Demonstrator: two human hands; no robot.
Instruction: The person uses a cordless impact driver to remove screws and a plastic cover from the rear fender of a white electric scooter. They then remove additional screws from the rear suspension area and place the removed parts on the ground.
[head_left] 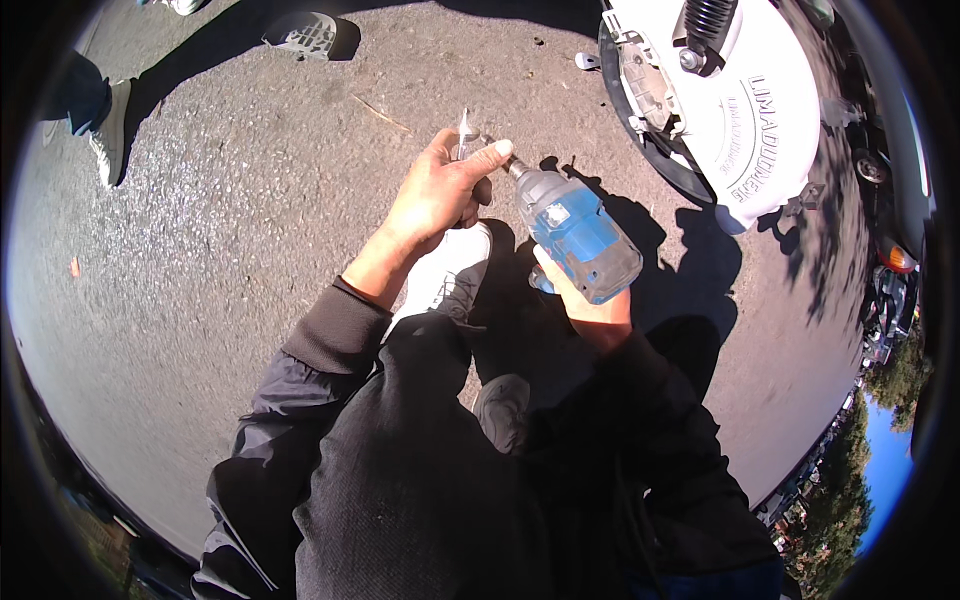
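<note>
Left of the hands, rough grey asphalt (250,220) runs wide and sunlit out to the curved rim, with only a dry twig (380,113) and an orange leaf (74,267) lying on it. Farther left, near the rim, stands another person's shoe (112,135). Up and right of the hands, a white vehicle panel (745,110) with a dark coil spring (705,25) lies close by, closing that side; deep shadow falls between it and the tool. Below the hands, a white shoe (445,265) and dark trousers fill the ground. The right hand (590,305) is wrapped around the grip of a blue and grey power driver (575,230), its metal nose aimed up-left. The left hand (440,190) pinches that nose with thumb and fingers, and also holds a small clear piece (464,135).
</note>
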